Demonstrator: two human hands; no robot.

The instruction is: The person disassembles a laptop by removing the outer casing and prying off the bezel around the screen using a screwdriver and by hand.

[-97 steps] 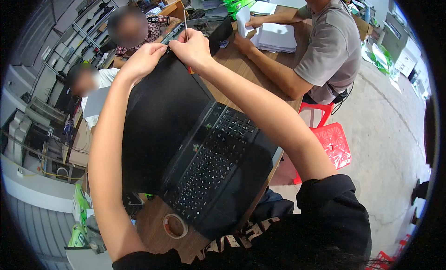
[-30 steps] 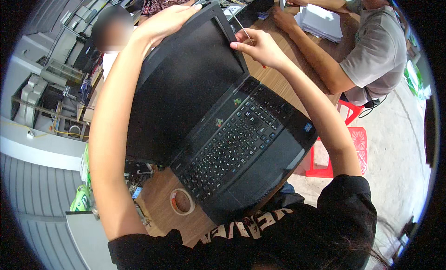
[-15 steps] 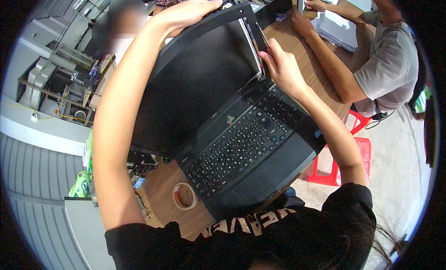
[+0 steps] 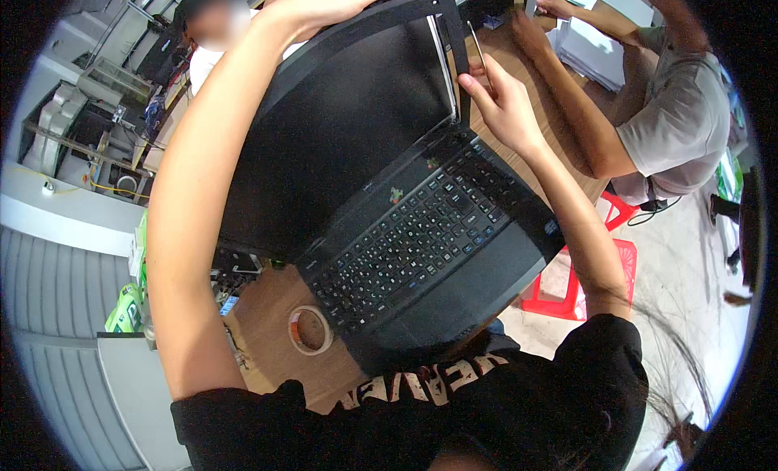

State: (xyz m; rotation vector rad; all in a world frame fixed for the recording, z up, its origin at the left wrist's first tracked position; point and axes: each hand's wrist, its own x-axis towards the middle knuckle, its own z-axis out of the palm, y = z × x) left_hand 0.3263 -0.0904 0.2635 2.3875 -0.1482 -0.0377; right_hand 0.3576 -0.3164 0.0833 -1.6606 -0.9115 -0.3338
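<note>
An open black laptop (image 4: 454,268) lies at an angle before me, its screen (image 4: 340,106) dark. Along the screen's right side the black bezel (image 4: 456,53) stands off the panel, and a pale strip shows in the gap. My left hand (image 4: 340,2) reaches over the lid's top edge and holds it; its fingertips are hidden or cut off by the picture's upper edge. Just right of the bezel, my right hand (image 4: 506,106) pinches a slim metal tool (image 4: 478,45), its tip pointing up. The thumb is close to the bezel's edge; whether it touches cannot be told.
A roll of tape (image 4: 310,331) lies on the wooden table (image 4: 267,309) near the laptop's left corner. To the right, a co-worker in a grey shirt (image 4: 677,118) handles papers beside a white stack (image 4: 587,49). A red plastic stool (image 4: 579,284) stands below. Another person sits across, far left.
My right hand and its tool have moved slightly away from the bezel, the tool now more upright. The left hand has slid a little farther up and right along the lid's top.
</note>
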